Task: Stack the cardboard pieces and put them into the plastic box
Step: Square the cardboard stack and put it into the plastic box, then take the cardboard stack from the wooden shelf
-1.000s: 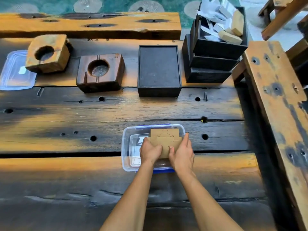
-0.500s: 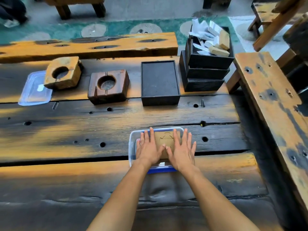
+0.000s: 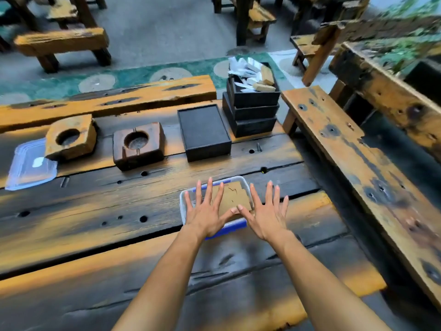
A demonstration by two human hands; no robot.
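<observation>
A stack of brown cardboard pieces (image 3: pixel 235 196) lies inside the clear plastic box (image 3: pixel 243 181) with blue clips, on the dark wooden table. My left hand (image 3: pixel 207 212) is spread flat over the box's left part, fingers straight, covering that side of the cardboard. My right hand (image 3: pixel 267 213) is spread flat at the box's right rim, its thumb tip at the cardboard's near edge beside my left thumb. Neither hand grips anything.
The box's clear lid (image 3: pixel 29 164) lies at the far left. Two wooden blocks with round hollows (image 3: pixel 70 137) (image 3: pixel 138 144), a black tray (image 3: pixel 204 131) and stacked black trays holding white and tan pieces (image 3: pixel 253 101) line the back. A bench (image 3: pixel 358 163) runs along the right.
Both hands let go of the cardboard, which now lies in the box, and opened flat. My right hand has shifted right toward the rim. The camera tilted up.
</observation>
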